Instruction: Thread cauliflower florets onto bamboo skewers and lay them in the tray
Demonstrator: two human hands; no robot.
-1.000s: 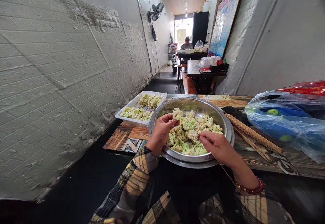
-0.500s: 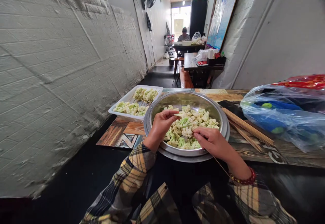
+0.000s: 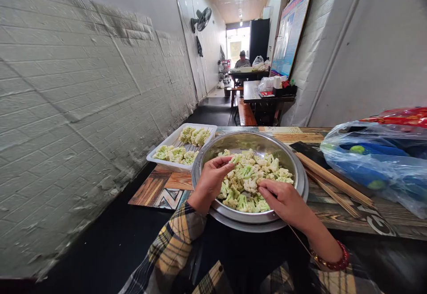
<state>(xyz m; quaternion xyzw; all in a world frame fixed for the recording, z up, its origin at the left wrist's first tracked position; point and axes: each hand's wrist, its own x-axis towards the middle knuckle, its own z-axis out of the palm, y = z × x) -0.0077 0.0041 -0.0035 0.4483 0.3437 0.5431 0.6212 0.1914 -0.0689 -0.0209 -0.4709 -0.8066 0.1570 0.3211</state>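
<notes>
My left hand [image 3: 213, 179] is over the left side of a steel basin [image 3: 230, 209], its thumb and fingers pinched on a pale cauliflower floret, which blends with those behind it. My right hand [image 3: 283, 200] is closed around a thin bamboo skewer [image 3: 299, 239]. The skewer's free end runs back below my wrist; its front part is hidden by my fingers. Right at these fingertips is a cauliflower floret [image 3: 250, 184]; I cannot tell whether the skewer pierces it. Loose cauliflower florets [image 3: 247, 203] lie in a heap in the basin.
Left of the basin, a white tray [image 3: 154, 157] holds skewered cauliflower [image 3: 176, 153]. Bamboo skewers [image 3: 333, 179] lie to the right, beside a plastic bag [image 3: 370, 158] with blue and green contents. A person [image 3: 242, 60] sits at a far table.
The view has tilted up, so the table and basin appear lower. Both hands keep nearly the same places over the basin, and their grips look alike.
</notes>
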